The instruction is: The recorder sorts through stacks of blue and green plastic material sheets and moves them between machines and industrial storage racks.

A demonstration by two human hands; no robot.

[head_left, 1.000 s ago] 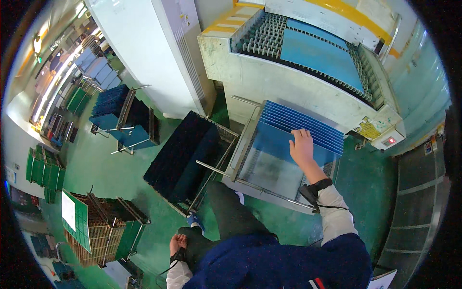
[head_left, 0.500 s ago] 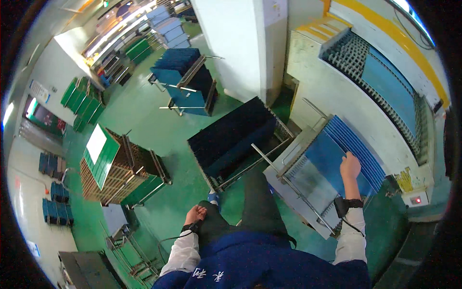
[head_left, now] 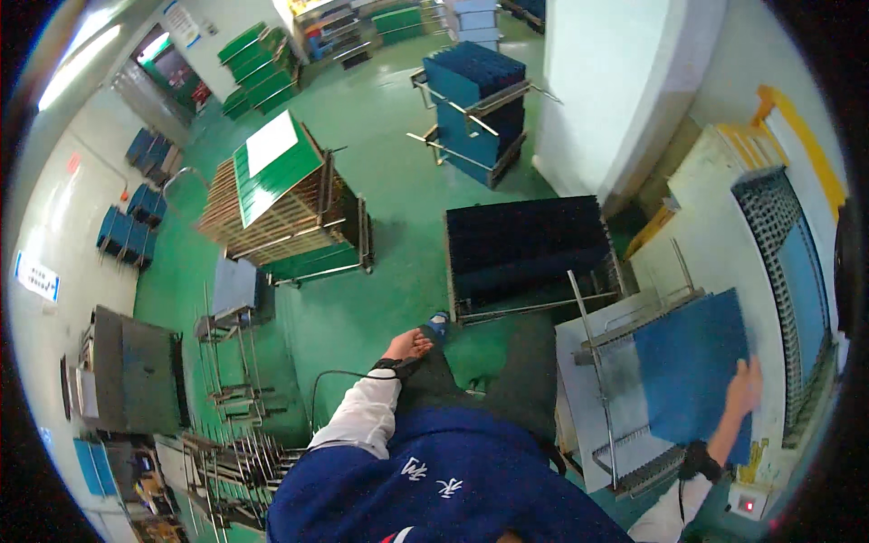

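My right hand [head_left: 742,387] grips the edge of a large flat blue panel [head_left: 692,366], lifted and tilted above the grey tray [head_left: 593,380] of the machine at the right. My left hand [head_left: 409,345] hangs beside my leg with its fingers loosely apart and nothing in it. A cart filled with upright dark blue panels [head_left: 529,249] stands just ahead of my legs, between both hands. A black strap sits on each wrist.
A cream machine with a roller conveyor [head_left: 787,244] runs along the right. A white pillar [head_left: 625,81] rises ahead. On the green floor stand another cart of blue panels [head_left: 475,100], a rack of green boards [head_left: 281,199], a small grey trolley [head_left: 231,299] and metal racks [head_left: 226,443] at the left.
My head has turned left, so the machine slid to the right edge. The blue panel under my right hand has come up off the stack and now tilts above the tray.
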